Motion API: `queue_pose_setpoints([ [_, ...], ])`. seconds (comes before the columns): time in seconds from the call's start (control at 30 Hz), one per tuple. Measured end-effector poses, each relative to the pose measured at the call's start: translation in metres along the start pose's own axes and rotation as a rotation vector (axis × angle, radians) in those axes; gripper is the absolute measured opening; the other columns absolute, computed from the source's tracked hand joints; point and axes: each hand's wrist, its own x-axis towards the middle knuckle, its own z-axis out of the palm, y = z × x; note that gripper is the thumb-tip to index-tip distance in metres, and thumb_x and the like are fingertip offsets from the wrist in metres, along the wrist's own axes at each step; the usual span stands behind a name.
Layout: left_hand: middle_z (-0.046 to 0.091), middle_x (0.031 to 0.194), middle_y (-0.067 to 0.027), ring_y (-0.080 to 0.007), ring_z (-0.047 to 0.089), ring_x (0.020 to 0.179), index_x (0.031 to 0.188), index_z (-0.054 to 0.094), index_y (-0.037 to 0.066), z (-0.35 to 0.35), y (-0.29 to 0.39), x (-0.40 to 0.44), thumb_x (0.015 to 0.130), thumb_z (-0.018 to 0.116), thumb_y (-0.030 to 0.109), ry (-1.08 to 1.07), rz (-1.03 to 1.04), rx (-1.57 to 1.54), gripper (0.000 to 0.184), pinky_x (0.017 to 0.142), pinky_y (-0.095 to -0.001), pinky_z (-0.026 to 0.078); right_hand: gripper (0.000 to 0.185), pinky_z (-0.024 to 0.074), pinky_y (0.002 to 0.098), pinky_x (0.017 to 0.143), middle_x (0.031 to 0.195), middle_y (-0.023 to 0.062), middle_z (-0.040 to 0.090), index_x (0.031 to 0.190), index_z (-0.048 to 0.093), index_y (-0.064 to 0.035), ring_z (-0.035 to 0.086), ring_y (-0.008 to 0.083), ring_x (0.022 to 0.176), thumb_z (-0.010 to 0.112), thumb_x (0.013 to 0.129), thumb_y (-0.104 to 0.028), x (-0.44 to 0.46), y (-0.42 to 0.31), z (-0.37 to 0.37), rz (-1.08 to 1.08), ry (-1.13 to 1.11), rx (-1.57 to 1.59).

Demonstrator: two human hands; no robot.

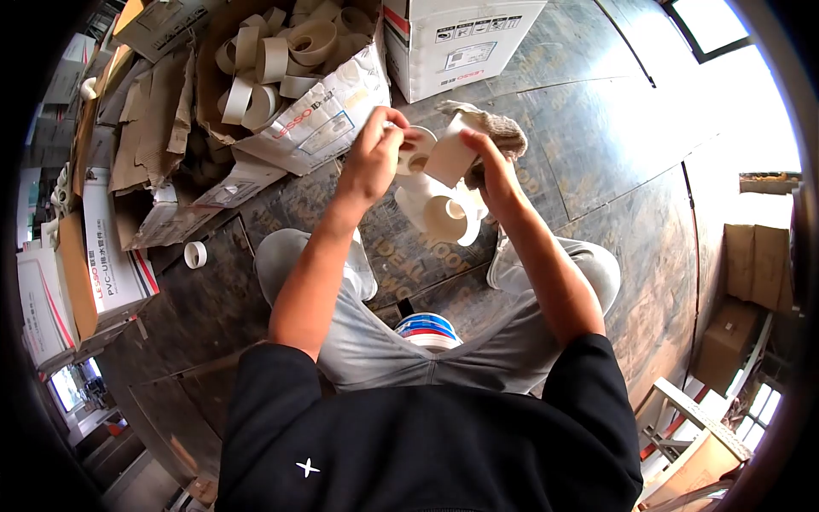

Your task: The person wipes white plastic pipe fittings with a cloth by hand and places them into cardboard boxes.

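Observation:
My left hand [373, 162] is closed at the rim of a white round fitting [417, 150] with a hole in it. Close to its right, a cream pipe piece [450, 159] is gripped by my right hand [488, 162], thumb on its outer side. A grey-brown knitted glove or cloth [505, 133] lies behind and beside the right hand. Just below both hands is a larger white pipe fitting [450, 218] with its round opening facing me; what supports it is hidden.
A torn carton [316, 128] full of cream pipe rings stands at the upper left, beside a white box [461, 43]. One loose ring [195, 254] lies on the dark board floor [589, 145]. A blue-and-white bucket [428, 329] sits between my legs.

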Motion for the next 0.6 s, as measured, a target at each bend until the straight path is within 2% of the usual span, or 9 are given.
queue_pose_setpoints([
  [0.07,0.07,0.103,-0.0189,-0.0338,0.069,0.093,0.11,0.051,0.006,-0.006,-0.002,0.003,0.088,0.056,0.015,0.346,0.327,0.821,0.024,0.083,-0.0421,0.052,0.038,0.0437,0.0253,0.064,0.09,0.0032,0.065,0.105,0.066,-0.0076,0.058,0.01,0.075,0.064,0.091,-0.043,0.001,-0.005,-0.003,0.092,-0.13,0.194],
  [0.1,0.066,0.113,-0.0246,-0.0421,0.064,0.106,0.123,0.051,0.006,-0.013,-0.01,0.007,0.084,0.063,0.021,0.356,0.404,0.983,0.044,0.096,-0.0454,0.049,0.039,0.0454,0.0258,0.067,0.091,0.0048,0.066,0.105,0.064,-0.0083,0.061,0.0125,0.078,0.058,0.094,-0.046,-0.001,-0.007,-0.004,0.108,-0.142,0.203],
  [0.13,0.066,0.113,-0.0246,-0.0421,0.064,0.106,0.123,0.051,0.006,-0.011,-0.006,0.003,0.084,0.063,0.021,0.359,0.404,0.983,0.044,0.096,-0.0454,0.049,0.044,0.0481,0.0276,0.071,0.092,0.0063,0.066,0.107,0.063,-0.0071,0.062,0.0154,0.081,0.056,0.094,-0.048,-0.007,-0.017,0.003,0.101,-0.165,0.284],
  [0.2,0.058,0.13,-0.0254,-0.0396,0.055,0.124,0.141,0.042,0.008,-0.005,0.002,-0.008,0.076,0.077,0.032,0.152,0.264,1.124,0.077,0.105,-0.0448,0.045,0.048,0.0508,0.0304,0.076,0.096,0.0084,0.066,0.112,0.062,-0.0053,0.064,0.0185,0.084,0.055,0.094,-0.049,-0.01,-0.024,0.007,0.086,-0.186,0.34],
  [0.23,0.043,0.146,-0.0261,-0.0412,0.044,0.135,0.152,0.03,0.014,-0.002,0.003,-0.009,0.066,0.087,0.037,0.073,0.189,1.171,0.106,0.111,-0.0467,0.041,0.048,0.0508,0.0304,0.076,0.096,0.0084,0.066,0.112,0.062,-0.0053,0.064,0.0185,0.084,0.055,0.094,-0.049,-0.012,-0.026,0.009,0.085,-0.186,0.342],
  [0.33,0.039,0.148,-0.0259,-0.0445,0.044,0.133,0.154,0.027,0.02,0.001,-0.013,-0.015,0.062,0.09,0.038,0.148,0.261,1.444,0.113,0.11,-0.0492,0.042,0.052,0.0522,0.0318,0.082,0.1,0.0103,0.067,0.118,0.06,-0.0034,0.065,0.0203,0.088,0.054,0.093,-0.049,-0.019,-0.035,0.012,0.046,-0.192,0.407],
  [0.37,0.039,0.146,-0.0259,-0.0465,0.046,0.13,0.154,0.029,0.024,-0.002,-0.011,-0.012,0.063,0.089,0.036,0.161,0.25,1.414,0.11,0.107,-0.0493,0.044,0.053,0.0524,0.0326,0.084,0.102,0.011,0.066,0.12,0.059,-0.0028,0.065,0.0208,0.091,0.054,0.094,-0.048,-0.021,-0.04,0.013,0.031,-0.187,0.42],
  [0.47,0.047,0.138,-0.0244,-0.0486,0.051,0.122,0.15,0.036,0.023,-0.002,-0.005,-0.009,0.06,0.091,0.028,0.221,0.168,1.323,0.107,0.103,-0.0503,0.045,0.053,0.0525,0.0344,0.088,0.107,0.012,0.066,0.123,0.057,-0.0015,0.065,0.0218,0.096,0.054,0.094,-0.046,-0.023,-0.044,0.007,0.001,-0.197,0.433],
  [0.6,0.056,0.128,-0.019,-0.0404,0.054,0.119,0.142,0.046,0.018,0.002,0.006,-0.009,0.059,0.09,0.028,0.331,0.331,1.198,0.095,0.102,-0.048,0.045,0.051,0.0513,0.0365,0.092,0.111,0.013,0.065,0.125,0.055,0.0001,0.064,0.0233,0.101,0.056,0.094,-0.04,-0.018,-0.041,0.0,-0.009,-0.219,0.403],
])
